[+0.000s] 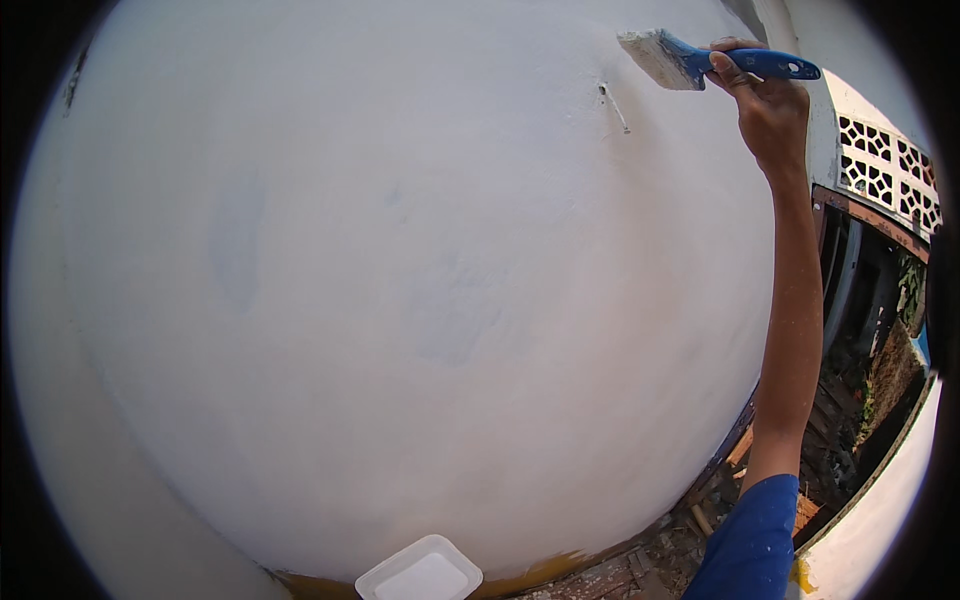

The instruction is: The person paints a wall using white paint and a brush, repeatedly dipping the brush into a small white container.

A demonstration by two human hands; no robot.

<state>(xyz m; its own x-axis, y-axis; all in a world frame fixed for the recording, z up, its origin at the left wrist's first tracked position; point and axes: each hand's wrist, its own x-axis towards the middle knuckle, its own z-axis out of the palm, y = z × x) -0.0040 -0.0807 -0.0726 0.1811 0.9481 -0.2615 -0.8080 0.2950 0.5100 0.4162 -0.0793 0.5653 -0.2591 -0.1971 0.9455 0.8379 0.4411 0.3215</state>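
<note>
My right hand (768,95) is raised at the upper right, its fingers closed round the blue handle of a wide paintbrush (662,58). Pale, paint-caked bristles point left, against or close to the white wall (400,250); whether they touch it I cannot tell. Just below and left of the brush, a nail (616,112) sticks out of the wall. At the bottom edge appears a white rectangular tray (420,572), with white inside that may be paint. My left hand is out of the picture; whether it holds the tray does not show.
A patterned vent-block screen (888,165) sits at the right, above a brown wooden frame (875,222). Debris and broken pieces (640,575) litter the ground along the wall's foot. A low white wall (880,500) curves along the lower right. Yellowish paint (535,572) marks the wall's lower edge.
</note>
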